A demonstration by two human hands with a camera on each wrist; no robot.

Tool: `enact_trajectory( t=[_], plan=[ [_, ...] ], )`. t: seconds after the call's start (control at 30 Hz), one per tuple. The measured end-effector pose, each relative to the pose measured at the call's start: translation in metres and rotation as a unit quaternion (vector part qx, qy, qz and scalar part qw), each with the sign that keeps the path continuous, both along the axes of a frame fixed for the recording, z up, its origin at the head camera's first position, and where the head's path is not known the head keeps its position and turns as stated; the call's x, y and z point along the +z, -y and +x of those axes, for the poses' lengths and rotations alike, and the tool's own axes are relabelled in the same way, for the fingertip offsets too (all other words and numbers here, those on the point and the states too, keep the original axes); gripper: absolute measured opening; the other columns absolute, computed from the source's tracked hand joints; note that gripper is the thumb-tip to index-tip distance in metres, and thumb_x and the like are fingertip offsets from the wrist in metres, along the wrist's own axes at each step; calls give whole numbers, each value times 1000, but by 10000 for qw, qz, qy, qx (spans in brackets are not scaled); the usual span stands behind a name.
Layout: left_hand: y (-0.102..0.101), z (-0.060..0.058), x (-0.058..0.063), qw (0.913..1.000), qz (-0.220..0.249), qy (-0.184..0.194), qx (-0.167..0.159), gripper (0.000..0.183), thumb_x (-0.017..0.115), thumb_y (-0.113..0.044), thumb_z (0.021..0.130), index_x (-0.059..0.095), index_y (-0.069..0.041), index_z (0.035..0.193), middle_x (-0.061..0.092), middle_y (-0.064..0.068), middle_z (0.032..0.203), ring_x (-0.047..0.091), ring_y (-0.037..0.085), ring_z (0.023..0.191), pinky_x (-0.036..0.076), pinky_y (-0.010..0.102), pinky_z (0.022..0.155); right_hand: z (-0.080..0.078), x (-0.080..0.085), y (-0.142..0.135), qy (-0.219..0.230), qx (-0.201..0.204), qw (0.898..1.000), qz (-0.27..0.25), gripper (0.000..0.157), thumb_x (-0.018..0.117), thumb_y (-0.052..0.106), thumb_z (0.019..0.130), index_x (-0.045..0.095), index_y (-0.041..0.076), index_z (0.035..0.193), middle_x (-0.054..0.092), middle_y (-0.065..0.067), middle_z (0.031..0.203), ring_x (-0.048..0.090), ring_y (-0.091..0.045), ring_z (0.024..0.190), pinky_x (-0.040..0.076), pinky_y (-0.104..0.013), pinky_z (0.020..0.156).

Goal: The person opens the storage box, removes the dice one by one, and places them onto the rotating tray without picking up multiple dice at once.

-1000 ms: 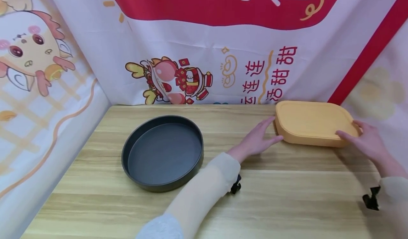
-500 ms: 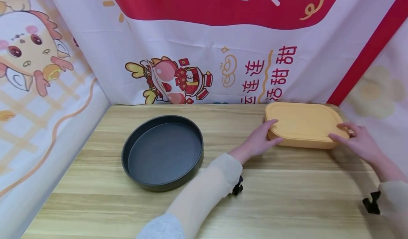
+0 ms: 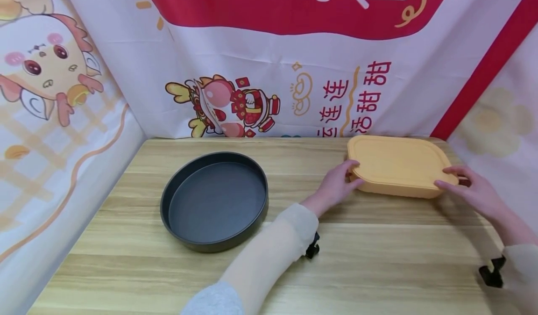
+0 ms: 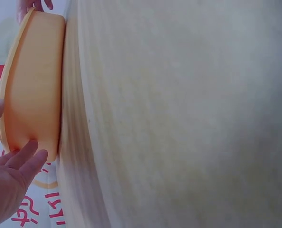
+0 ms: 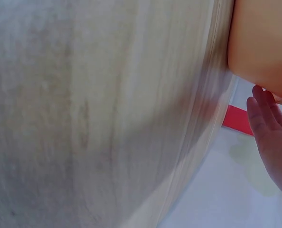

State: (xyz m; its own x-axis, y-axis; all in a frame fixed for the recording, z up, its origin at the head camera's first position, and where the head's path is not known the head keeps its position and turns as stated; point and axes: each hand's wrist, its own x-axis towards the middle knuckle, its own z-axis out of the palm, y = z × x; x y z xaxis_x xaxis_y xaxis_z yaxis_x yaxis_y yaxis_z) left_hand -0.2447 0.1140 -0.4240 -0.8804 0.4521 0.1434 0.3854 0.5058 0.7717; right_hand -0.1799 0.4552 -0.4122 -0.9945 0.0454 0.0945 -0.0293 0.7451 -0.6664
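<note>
An orange-yellow rectangular box (image 3: 397, 161) with a flat lid rests on the table at the back right in the head view. My left hand (image 3: 334, 184) holds its left end, one digit at the lid's edge. In the left wrist view, fingertips of that left hand (image 4: 13, 185) touch the box's end wall (image 4: 34, 85). At the opposite end, my right hand (image 3: 479, 191) grips the right corner. The right wrist view has the right hand's fingers (image 5: 269, 111) against the box wall (image 5: 259, 52) near its rim; the far fingers are partly hidden.
A round dark grey pan (image 3: 214, 207) sits on the wooden table (image 3: 378, 268) left of my left forearm. Printed cloth (image 3: 273, 86) hangs behind the table and along both sides. Black clips (image 3: 313, 247) show at the wrists.
The box has slid left and slightly nearer, away from the right-hand cloth. Over the last second both hands have closed in on its ends. The pan has not moved.
</note>
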Motion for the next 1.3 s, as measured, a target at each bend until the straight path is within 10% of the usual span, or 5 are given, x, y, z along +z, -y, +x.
enact_trajectory(
  t=[0.37, 0.7, 0.97, 1.3],
  plan=[
    [20, 8, 4, 9982, 462, 244, 298, 40, 75, -20, 87, 60, -15, 124, 64, -1, 111, 61, 9, 93, 47, 14, 77, 6, 1, 13, -124, 306, 9993, -177, 43, 72, 22, 90, 53, 1, 122, 47, 18, 113, 46, 15, 88, 42, -7, 68],
    [45, 27, 8, 9961, 652, 525, 291, 41, 75, -15, 87, 59, -11, 124, 62, 2, 121, 62, 13, 98, 51, 22, 84, 10, 3, 30, -177, 449, 9987, 184, 44, 75, 24, 87, 57, 2, 121, 53, -16, 123, 42, 18, 90, 39, -6, 70],
    [67, 39, 10, 9823, 1349, 1229, 420, 45, 75, -8, 86, 57, -7, 127, 60, 8, 126, 63, 17, 102, 51, 19, 81, 17, 3, 51, -138, 735, 9971, -118, 43, 75, 19, 87, 55, 4, 123, 47, 15, 119, 43, 13, 96, 38, -6, 75],
    [101, 61, 16, 9688, 1620, 1787, 568, 52, 75, -12, 86, 53, -11, 134, 55, 9, 136, 59, 21, 115, 49, 26, 92, 23, 3, 80, -132, 980, 9950, -166, 44, 76, 15, 86, 56, 3, 122, 52, -1, 120, 52, 7, 92, 44, -10, 72]
  ],
)
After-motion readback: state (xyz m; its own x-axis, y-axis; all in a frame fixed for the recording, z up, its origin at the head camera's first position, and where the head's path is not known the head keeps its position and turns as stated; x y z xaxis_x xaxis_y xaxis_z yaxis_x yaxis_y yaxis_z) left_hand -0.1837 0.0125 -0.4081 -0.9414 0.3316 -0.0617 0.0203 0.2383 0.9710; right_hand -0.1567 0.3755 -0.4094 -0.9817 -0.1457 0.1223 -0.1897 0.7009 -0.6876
